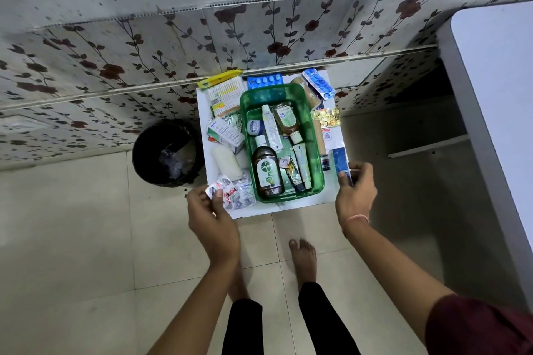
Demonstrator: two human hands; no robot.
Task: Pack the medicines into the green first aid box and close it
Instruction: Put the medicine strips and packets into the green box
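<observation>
Medicines lie scattered over a small white table point(288, 209) set against the floral wall, with the green first aid box point(316, 153) open at its middle. Inside the box sit a brown Dettol bottle point(266, 171), an amber bottle point(285, 121), a small round jar point(255, 127) and several tubes. No lid shows in this view.

At the table's near left corner the left hand point(215, 220) pinches a blister strip point(214, 189) between thumb and fingers, at the edge of a loose pile of strips. At the near right edge the right hand point(356, 196) closes thumb and fingers on a blue carton point(340, 163), standing it on end just beside the box.

Strips are light, thin and bendy, with slick foil faces (they slide off one another easily), so an edge pinch suits them, and they will likely slot flat along the box wall. The carton is stiff yet crushable, best held across its narrow faces. Cotton buds point(223, 94), a white box point(226, 134), a bandage roll point(226, 163) and blue tablet strips point(265, 80) at the far edge wait unpacked, so much packing remains.
</observation>
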